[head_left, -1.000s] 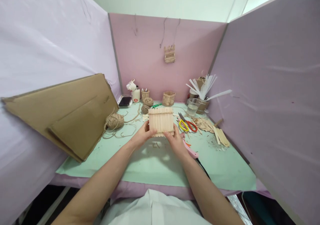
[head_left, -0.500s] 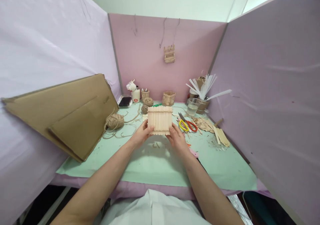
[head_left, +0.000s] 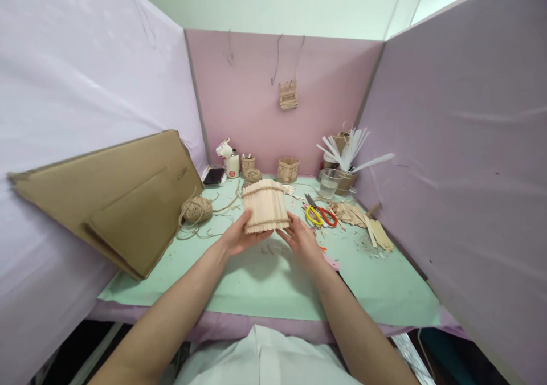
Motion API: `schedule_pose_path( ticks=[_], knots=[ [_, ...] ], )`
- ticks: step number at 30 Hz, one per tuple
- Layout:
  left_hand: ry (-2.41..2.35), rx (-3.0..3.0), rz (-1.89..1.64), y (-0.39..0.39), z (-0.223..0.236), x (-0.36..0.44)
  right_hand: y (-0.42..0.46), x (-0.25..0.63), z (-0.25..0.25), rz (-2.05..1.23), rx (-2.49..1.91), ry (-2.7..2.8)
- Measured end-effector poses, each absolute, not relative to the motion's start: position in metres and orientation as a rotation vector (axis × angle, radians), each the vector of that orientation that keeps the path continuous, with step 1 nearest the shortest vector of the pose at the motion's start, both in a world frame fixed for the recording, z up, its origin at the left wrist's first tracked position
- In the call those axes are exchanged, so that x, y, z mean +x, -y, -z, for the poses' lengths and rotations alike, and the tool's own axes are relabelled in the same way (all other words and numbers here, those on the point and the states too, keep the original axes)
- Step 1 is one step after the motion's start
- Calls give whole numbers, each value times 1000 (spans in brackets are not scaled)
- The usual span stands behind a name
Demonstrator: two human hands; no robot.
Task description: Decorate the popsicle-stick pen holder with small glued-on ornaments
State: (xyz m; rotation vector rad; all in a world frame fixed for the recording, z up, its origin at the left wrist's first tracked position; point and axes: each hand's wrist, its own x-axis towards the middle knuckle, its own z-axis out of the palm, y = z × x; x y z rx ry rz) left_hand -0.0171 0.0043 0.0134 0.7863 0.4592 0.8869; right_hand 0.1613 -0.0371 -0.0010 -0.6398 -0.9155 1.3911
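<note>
Above the green tabletop I hold a craft-stick box, its pale upright sticks side by side with a twine band near the top and another near the bottom. It is tilted and turned slightly. My left hand is closed on its lower left corner, thumb on the front and fingers underneath. My right hand grips the lower right edge with the fingertips. The back and inside of the box are hidden from me.
A twine ball and a leaning cardboard sheet are at left. To the right lie scissors, a pink glue gun partly behind my wrist, and loose craft sticks. A plastic cup stands behind them.
The box has turned from facing me squarely to an angled, tilted pose and shifted left. My left fingers have slid further under it, and my right hand has moved to its lower right edge.
</note>
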Motion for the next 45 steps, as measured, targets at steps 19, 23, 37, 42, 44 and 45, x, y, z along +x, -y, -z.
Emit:
schedule_pose_path(
  ticks=[19,23,37,42,44,45],
  knots=[
    [-601,1036,-1176,-1,-11,-6,33,163,8,-1162,-868,1106],
    [-646,1183,-1154,-4,-5,-10,36,164,1,-1067,-820,1293],
    [-631,1284,-1308,-4,-12,-12,35,163,10,-1106,-896,1373],
    [-688,1440,-1284,-1,-8,-11,33,164,10,-1035,-843,1260],
    [-686,1484,-1255,0,-7,-11,34,164,7,-1030,-801,1223],
    [-682,1498,-1241,1,-7,-11,34,163,6,-1047,-777,1216]
  ],
)
